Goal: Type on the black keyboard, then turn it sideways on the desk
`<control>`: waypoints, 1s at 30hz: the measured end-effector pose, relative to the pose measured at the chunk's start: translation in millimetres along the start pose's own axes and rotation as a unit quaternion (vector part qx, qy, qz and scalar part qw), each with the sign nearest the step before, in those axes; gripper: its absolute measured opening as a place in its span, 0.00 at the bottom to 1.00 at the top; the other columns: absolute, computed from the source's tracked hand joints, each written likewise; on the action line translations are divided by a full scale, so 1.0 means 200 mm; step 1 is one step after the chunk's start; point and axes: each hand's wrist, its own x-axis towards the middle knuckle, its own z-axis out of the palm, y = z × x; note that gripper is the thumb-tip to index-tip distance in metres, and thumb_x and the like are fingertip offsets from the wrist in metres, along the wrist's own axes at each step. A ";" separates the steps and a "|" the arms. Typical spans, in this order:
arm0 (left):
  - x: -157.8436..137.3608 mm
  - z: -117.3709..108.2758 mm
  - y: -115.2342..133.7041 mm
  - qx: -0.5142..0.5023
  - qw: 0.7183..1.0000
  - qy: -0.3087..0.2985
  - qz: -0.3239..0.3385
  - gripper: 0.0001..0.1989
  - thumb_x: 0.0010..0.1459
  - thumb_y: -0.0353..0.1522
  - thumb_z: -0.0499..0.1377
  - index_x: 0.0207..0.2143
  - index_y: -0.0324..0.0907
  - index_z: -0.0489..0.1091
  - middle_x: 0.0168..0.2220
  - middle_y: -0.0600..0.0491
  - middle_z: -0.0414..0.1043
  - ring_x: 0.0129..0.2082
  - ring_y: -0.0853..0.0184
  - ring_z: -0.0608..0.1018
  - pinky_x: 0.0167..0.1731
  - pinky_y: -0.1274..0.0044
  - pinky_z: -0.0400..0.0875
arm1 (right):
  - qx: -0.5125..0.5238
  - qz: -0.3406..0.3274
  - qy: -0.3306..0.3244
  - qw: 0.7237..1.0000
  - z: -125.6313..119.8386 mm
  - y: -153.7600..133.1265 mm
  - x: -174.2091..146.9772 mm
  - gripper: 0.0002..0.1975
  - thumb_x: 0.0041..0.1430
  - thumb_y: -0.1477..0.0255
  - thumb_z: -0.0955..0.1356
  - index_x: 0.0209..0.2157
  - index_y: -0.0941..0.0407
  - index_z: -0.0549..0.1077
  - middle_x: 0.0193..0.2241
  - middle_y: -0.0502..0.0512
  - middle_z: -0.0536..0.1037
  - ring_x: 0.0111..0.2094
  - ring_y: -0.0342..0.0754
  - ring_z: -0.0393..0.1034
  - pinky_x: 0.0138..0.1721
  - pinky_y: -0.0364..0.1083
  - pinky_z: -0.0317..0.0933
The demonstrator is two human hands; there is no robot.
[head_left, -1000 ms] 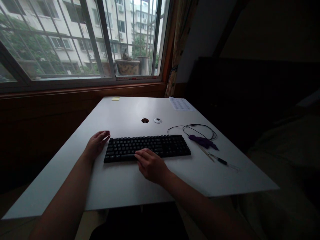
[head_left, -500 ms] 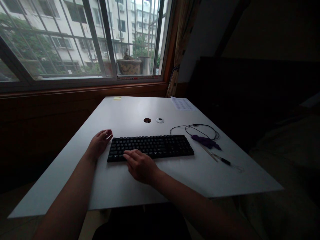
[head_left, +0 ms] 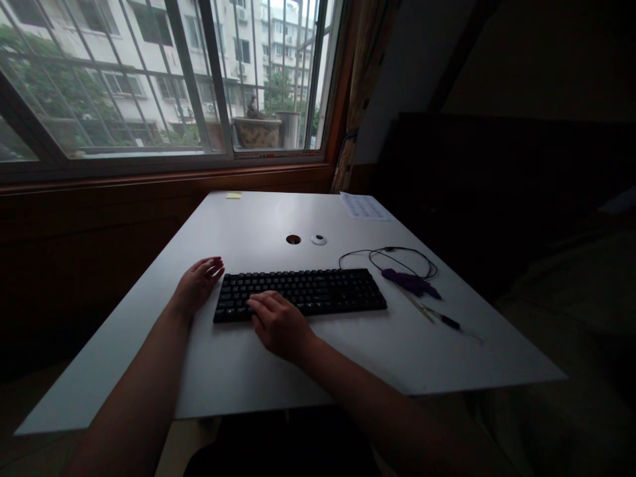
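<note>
A black keyboard (head_left: 322,291) lies flat on the white table in front of me. My left hand (head_left: 197,285) rests at its upper left corner, fingers loosely curved and a little apart, with nothing seen in them. Over the lower left keys is my right hand (head_left: 281,324), its fingers drawn together and pointing left. Whatever those fingertips may hold is hidden or too small to make out.
Right of the keyboard lie a purple cloth (head_left: 410,283), a thin pale stick (head_left: 422,310) and a black-handled wire tool (head_left: 450,322). A black cable (head_left: 427,258) loops behind them. Farther back are a round cable hole (head_left: 293,240), its white cover (head_left: 318,240), a printed sheet (head_left: 365,207) and yellow notes (head_left: 233,195).
My right hand has shifted slightly up over the keys. The left hand stays at the keyboard's corner.
</note>
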 end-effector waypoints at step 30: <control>-0.04 0.02 0.04 -0.005 1.000 0.006 -0.025 0.06 0.57 0.25 0.63 0.37 0.35 0.79 0.38 0.44 0.77 0.41 0.66 0.80 0.45 0.77 0.78 | -0.148 0.201 0.032 0.968 -0.34 0.40 -0.35 0.25 0.70 0.64 0.63 0.65 0.54 0.63 0.57 0.60 0.76 0.64 0.58 0.61 0.68 0.66 0.52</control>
